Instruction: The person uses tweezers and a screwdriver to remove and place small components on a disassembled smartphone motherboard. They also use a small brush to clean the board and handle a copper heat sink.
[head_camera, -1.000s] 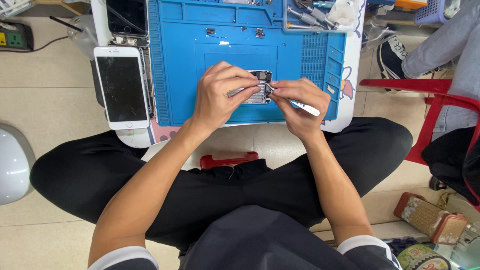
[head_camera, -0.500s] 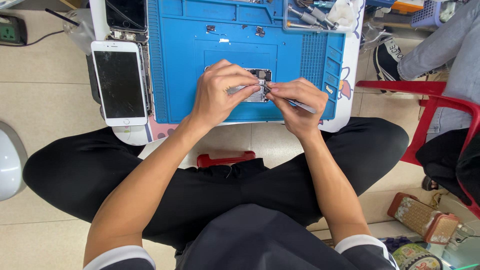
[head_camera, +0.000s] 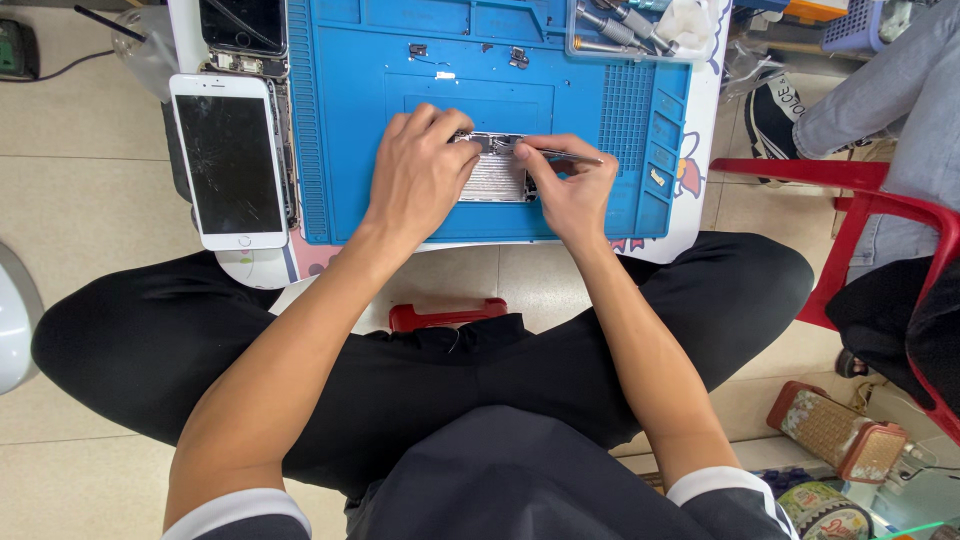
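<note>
Head view: the left hand (head_camera: 420, 175) lies curled over a small opened phone body (head_camera: 497, 172) in the middle of the blue repair mat (head_camera: 340, 150), pressing it flat, its fingers closed on the near and left edges. The right hand (head_camera: 568, 190) is pinched shut on a thin metal tool (head_camera: 565, 154), probably tweezers, whose tip meets the far right corner of the phone body. The work looks best done with the left hand bearing down evenly so the body cannot slide, and the tool kept low and shallow, since the parts under the tip are too small to make out.

At the far right of the mat, a clear tray (head_camera: 640, 30) holds several metal-handled tools and a white wad. Two small dark parts (head_camera: 418, 49) lie loose on the mat's far side. Left of the mat lies a white smartphone (head_camera: 230, 160) with a cracked screen, beside another opened device (head_camera: 240, 25).
</note>
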